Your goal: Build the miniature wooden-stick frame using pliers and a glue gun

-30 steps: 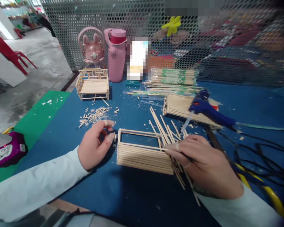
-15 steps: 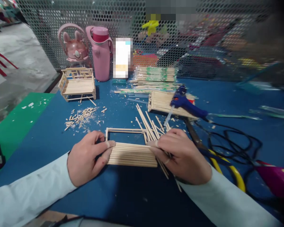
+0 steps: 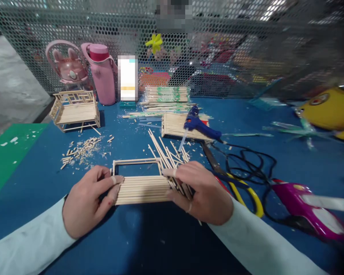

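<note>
A small frame of wooden sticks point(image 3: 145, 190) lies on the blue table, its near part covered by a row of sticks side by side. My left hand point(image 3: 88, 200) grips the frame's left end between thumb and fingers. At the right end, my right hand point(image 3: 203, 193) has its index finger near the upper edge of the row and its thumb lower down, holding that end. Loose wooden sticks point(image 3: 160, 149) are scattered beside and partly under my right hand, which hides some of them. White wraps show on some fingertips.
Beyond stand a miniature stick bench point(image 3: 77, 110), a pink bottle point(image 3: 103, 80) and a phone point(image 3: 127, 78). A blue glue gun point(image 3: 199, 125) rests on another stick piece point(image 3: 172, 126). Yellow-handled scissors point(image 3: 243, 193), black cable and a magenta tool point(image 3: 309, 206) lie right. Stick offcuts point(image 3: 83, 151) litter the left.
The camera view has swung right. My right thumb has moved down from the upper stick toward the row's lower edge, spreading away from the index finger. My left hand keeps its grip.
</note>
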A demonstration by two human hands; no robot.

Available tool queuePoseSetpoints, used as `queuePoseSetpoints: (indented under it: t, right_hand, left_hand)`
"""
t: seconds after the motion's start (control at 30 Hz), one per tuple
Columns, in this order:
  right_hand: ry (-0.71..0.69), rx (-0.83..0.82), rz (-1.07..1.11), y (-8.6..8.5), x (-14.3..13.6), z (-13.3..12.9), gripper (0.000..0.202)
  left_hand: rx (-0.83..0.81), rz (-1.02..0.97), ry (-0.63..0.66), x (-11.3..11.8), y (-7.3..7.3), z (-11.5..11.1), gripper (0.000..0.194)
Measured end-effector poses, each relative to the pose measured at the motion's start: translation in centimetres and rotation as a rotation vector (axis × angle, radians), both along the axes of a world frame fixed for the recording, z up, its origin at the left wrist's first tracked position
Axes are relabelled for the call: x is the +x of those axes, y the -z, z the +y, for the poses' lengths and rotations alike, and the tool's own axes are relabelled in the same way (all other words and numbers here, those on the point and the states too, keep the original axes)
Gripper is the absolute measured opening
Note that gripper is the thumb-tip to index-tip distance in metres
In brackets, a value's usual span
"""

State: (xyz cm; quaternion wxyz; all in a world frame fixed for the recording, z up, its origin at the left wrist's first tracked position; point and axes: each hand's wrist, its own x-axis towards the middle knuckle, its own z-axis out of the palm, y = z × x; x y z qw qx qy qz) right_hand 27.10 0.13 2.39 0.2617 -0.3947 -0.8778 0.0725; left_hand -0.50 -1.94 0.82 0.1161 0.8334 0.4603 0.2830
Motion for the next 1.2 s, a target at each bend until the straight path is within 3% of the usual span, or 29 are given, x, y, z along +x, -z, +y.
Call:
queuePoseSetpoints:
  t: [0.1, 0.2, 0.4, 0.6, 0.73, 0.97, 1.2]
  right_hand:
    - [0.089, -0.08, -0.04, 0.7, -0.3, -0.3, 0.047]
    - [0.166, -0.155, -0.03, 1.2, -0.4, -0.4, 0.049]
    - [0.136, -0.201, -0.04, 1.7, -0.2, -0.2, 0.06]
    - [0.039, -0.137, -0.056, 2.3, -0.1, -0.1, 0.059]
    - [0.056, -0.153, -0.062, 2.1, -0.5, -0.3, 0.05]
    - [0.084, -0.247, -0.128, 1.1, -0.9, -0.3, 0.053]
    - [0.161, -0.368, -0.107, -0.1, -0.5, -0.7, 0.102]
  left_hand:
    - [-0.019, -0.013, -0.061, 0.1, -0.2, -0.2, 0.02]
    - [-0.044, 0.011, -0.138, 0.1, -0.4, -0.6, 0.028]
    - [0.092, 0.231, -0.223, -0.3, -0.5, -1.3, 0.04]
    - [0.073, 0.274, -0.187, -0.2, -0.5, -1.5, 0.034]
    - [0.099, 0.272, -0.142, -0.3, -0.6, -1.6, 0.033]
    - [0.149, 0.299, -0.097, -0.5, -0.2, -1.6, 0.034]
    - [0.132, 0.324, -0.112, -0.5, -0.3, -1.7, 0.035]
